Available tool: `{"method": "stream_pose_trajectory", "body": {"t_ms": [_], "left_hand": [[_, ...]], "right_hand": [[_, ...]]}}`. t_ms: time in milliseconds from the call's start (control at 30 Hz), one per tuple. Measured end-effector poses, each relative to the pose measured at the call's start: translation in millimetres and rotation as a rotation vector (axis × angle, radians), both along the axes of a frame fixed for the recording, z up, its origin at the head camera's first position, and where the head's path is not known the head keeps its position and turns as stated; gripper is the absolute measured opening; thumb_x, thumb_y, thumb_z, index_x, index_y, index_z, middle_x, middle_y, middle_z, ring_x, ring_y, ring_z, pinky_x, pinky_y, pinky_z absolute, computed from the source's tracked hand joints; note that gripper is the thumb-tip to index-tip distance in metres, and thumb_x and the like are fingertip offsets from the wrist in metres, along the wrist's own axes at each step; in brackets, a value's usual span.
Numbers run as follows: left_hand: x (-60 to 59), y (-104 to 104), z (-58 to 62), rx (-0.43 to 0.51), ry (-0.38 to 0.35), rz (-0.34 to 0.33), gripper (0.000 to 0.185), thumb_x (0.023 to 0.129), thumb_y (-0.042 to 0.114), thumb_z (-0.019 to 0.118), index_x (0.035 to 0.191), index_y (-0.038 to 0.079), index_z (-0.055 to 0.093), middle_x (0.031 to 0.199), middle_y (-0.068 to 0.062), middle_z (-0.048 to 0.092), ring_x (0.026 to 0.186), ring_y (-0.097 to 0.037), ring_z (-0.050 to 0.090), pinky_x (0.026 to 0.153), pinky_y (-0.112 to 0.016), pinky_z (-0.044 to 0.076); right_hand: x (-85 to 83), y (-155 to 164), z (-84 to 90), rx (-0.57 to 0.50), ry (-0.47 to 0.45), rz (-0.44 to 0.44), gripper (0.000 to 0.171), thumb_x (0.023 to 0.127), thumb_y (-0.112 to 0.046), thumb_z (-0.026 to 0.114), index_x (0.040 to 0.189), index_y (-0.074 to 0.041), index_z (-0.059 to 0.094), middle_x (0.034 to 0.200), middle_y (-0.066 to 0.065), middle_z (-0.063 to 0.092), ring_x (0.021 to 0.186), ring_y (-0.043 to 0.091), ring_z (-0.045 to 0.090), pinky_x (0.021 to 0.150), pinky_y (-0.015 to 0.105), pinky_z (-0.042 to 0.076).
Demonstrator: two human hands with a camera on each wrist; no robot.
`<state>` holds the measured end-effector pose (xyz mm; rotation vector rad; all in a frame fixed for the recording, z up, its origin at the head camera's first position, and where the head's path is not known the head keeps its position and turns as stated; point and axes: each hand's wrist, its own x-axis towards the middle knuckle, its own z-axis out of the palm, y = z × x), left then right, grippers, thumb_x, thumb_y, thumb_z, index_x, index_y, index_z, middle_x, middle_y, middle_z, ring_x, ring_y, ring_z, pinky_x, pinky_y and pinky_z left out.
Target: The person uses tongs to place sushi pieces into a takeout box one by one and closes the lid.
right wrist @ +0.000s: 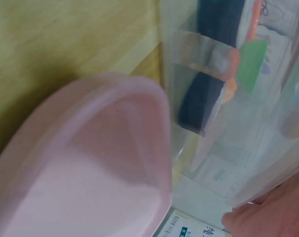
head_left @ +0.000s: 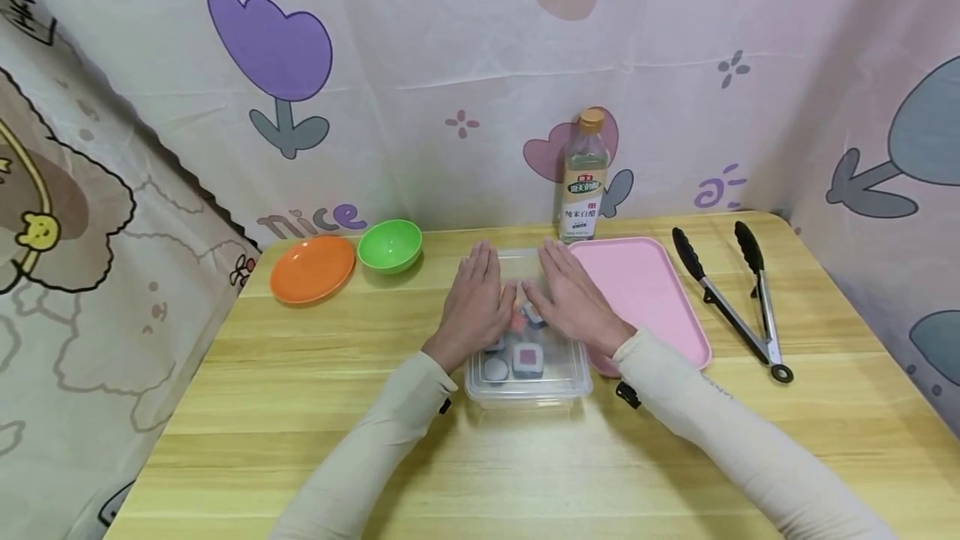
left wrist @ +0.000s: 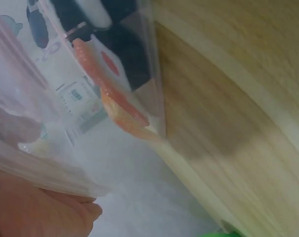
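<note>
A clear plastic container (head_left: 528,390) with its lid on sits at the middle of the table. Through the lid show several sushi pieces, among them a square roll (head_left: 528,359) with a pink centre. Flat on the lid's left side lies my left hand (head_left: 472,298), fingers straight and pointing away from me. My right hand (head_left: 576,297) rests the same way along the right side, thumb toward the other thumb. From the side, the right wrist view shows a dark-wrapped roll (right wrist: 202,102) behind the clear wall; an orange-pink topping (left wrist: 102,81) appears in the left wrist view.
Right beside the container lies a pink tray (head_left: 645,290), under my right forearm's edge. Black-tipped tongs (head_left: 738,327) lie spread farther right. A labelled bottle (head_left: 583,182) stands behind, while a green bowl (head_left: 390,246) and an orange plate (head_left: 312,269) are at the back left.
</note>
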<state>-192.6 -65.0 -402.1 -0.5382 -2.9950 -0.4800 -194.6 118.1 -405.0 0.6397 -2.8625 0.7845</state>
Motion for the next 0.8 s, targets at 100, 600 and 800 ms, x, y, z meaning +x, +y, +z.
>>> {"method": "stream_pose_trajectory", "body": {"t_ms": [100, 600, 800], "left_hand": [[1.1, -1.0, 3.1, -0.015, -0.022, 0.000, 0.067, 0.108, 0.036, 0.034, 0.156, -0.009, 0.020, 0.166, -0.023, 0.010, 0.154, -0.033, 0.005, 0.123, -0.043, 0.004], [3.8, -4.0, 1.7, -0.044, -0.014, 0.042, 0.065, 0.108, 0.033, 0.033, 0.155, -0.011, 0.023, 0.165, -0.024, 0.012, 0.154, -0.033, 0.006, 0.123, -0.043, 0.008], [3.5, -6.0, 1.3, -0.007, -0.022, 0.047, 0.065, 0.109, 0.034, 0.032, 0.155, -0.011, 0.023, 0.165, -0.022, 0.011, 0.154, -0.032, 0.006, 0.123, -0.041, 0.006]], "right_hand": [[1.2, -0.4, 1.3, -0.008, -0.021, 0.002, 0.072, 0.104, -0.034, 0.051, 0.151, 0.015, 0.027, 0.161, 0.030, 0.017, 0.152, 0.039, 0.012, 0.122, 0.047, 0.010], [1.4, -13.9, -1.7, 0.109, 0.008, -0.002, 0.069, 0.105, -0.040, 0.044, 0.153, 0.008, 0.032, 0.162, 0.027, 0.019, 0.153, 0.036, 0.008, 0.122, 0.048, 0.008], [3.0, -16.9, 1.8, 0.173, 0.000, -0.010, 0.069, 0.106, -0.041, 0.038, 0.154, 0.008, 0.031, 0.163, 0.026, 0.016, 0.153, 0.036, 0.007, 0.122, 0.048, 0.009]]}}
